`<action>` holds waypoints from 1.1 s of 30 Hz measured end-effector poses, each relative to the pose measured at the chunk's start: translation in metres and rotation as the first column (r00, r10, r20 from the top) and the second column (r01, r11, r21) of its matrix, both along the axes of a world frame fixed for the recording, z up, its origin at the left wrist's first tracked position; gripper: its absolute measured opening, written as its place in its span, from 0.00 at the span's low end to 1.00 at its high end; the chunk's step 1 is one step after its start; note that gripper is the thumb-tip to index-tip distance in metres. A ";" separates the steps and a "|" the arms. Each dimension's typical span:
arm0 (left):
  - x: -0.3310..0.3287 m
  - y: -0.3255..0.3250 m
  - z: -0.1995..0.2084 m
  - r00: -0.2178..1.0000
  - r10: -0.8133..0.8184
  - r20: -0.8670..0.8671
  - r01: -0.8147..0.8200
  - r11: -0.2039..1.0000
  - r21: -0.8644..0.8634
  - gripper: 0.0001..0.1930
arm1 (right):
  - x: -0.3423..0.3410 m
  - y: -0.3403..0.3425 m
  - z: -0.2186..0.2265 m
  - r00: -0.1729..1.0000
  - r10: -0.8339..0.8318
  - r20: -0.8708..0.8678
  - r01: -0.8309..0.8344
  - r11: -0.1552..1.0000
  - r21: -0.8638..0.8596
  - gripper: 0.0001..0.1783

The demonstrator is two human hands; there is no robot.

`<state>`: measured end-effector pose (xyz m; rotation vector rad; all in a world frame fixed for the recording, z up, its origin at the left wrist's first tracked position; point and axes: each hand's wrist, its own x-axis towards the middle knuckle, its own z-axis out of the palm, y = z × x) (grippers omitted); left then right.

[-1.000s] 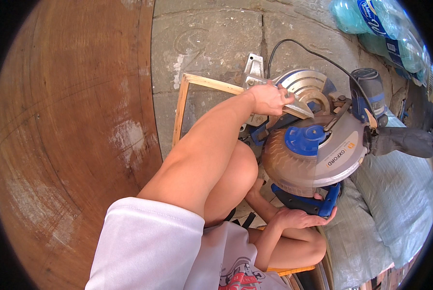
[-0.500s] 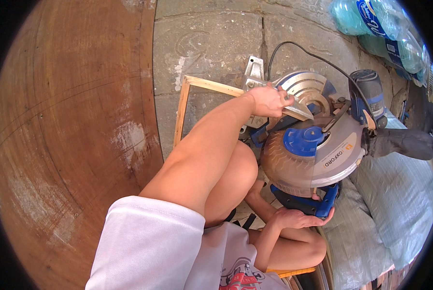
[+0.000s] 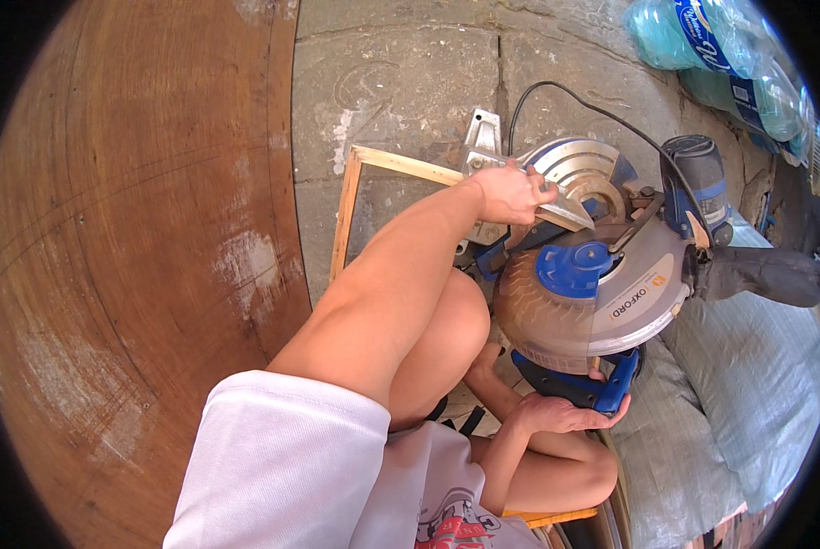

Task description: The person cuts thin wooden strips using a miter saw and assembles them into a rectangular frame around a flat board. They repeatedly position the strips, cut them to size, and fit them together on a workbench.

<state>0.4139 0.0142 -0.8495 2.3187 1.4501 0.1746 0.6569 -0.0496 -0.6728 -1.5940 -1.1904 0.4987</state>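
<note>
A mitre saw (image 3: 643,297) with a clear, dusty blade guard (image 3: 538,325) stands on the paving in front of me. My left hand (image 3: 512,192) lies over the saw's metal fence (image 3: 567,212), fingers curled, where a pale wooden frame (image 3: 408,166) meets it. One corner of that frame sticks out to the left; my forearm and hand cover other parts. Lower down, my right hand (image 3: 561,416) is wrapped round the blue and black handle (image 3: 622,382) of the saw. The saw blade itself cannot be made out clearly.
A large brown wooden board (image 3: 154,229) fills the left side. Beyond the saw, a black cable (image 3: 602,108) loops across the stone slabs (image 3: 410,82). Clear plastic bottles (image 3: 739,69) lie at the far right, and silvery sheeting (image 3: 702,403) spreads beside the saw.
</note>
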 end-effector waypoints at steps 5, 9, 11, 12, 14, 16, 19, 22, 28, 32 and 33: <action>-0.001 -0.001 0.004 0.999 0.038 0.020 -0.037 0.999 -0.037 0.19 | -0.003 0.000 -0.002 1.000 0.006 0.004 -0.006 1.000 -0.003 0.34; -0.006 0.002 0.009 0.997 -0.077 -0.032 0.076 0.997 -0.023 0.27 | -0.004 0.002 -0.001 1.000 0.011 0.010 -0.011 1.000 -0.008 0.34; -0.006 0.002 0.011 0.999 -0.034 -0.011 0.033 0.999 -0.035 0.28 | -0.004 0.001 0.000 1.000 0.013 0.012 -0.013 1.000 -0.009 0.34; -0.006 0.002 0.012 1.000 -0.029 -0.011 0.028 0.999 -0.045 0.28 | -0.004 0.001 0.000 1.000 0.014 0.013 -0.014 1.000 -0.009 0.34; -0.005 0.002 0.013 1.000 -0.020 -0.012 0.019 0.998 -0.067 0.27 | -0.004 0.000 0.001 1.000 0.014 0.014 -0.014 1.000 -0.011 0.34; -0.005 0.002 0.012 0.999 -0.039 -0.026 0.037 0.997 -0.072 0.27 | -0.004 -0.001 0.002 0.998 -0.041 0.039 0.041 0.999 -0.004 0.34; -0.004 0.003 0.009 0.998 -0.055 -0.035 0.053 0.997 -0.057 0.26 | -0.003 0.000 0.000 0.998 -0.061 0.033 0.061 0.998 0.004 0.35; -0.001 0.002 0.005 1.000 0.015 0.010 -0.014 0.997 -0.082 0.24 | -0.002 0.000 -0.002 0.996 -0.031 0.089 0.030 0.999 0.013 0.35; -0.001 0.001 0.004 0.999 -0.035 -0.023 0.034 0.999 -0.033 0.14 | 0.003 -0.006 -0.001 0.997 -0.020 0.071 0.022 0.999 -0.030 0.35; -0.004 0.003 0.011 0.999 -0.042 -0.011 0.042 0.999 -0.025 0.11 | 0.005 -0.005 -0.002 0.999 0.025 0.026 -0.024 1.000 -0.018 0.35; -0.005 0.002 0.012 0.999 -0.050 -0.020 0.050 0.999 -0.016 0.11 | 0.006 -0.005 -0.002 0.999 0.026 0.026 -0.025 1.000 -0.019 0.35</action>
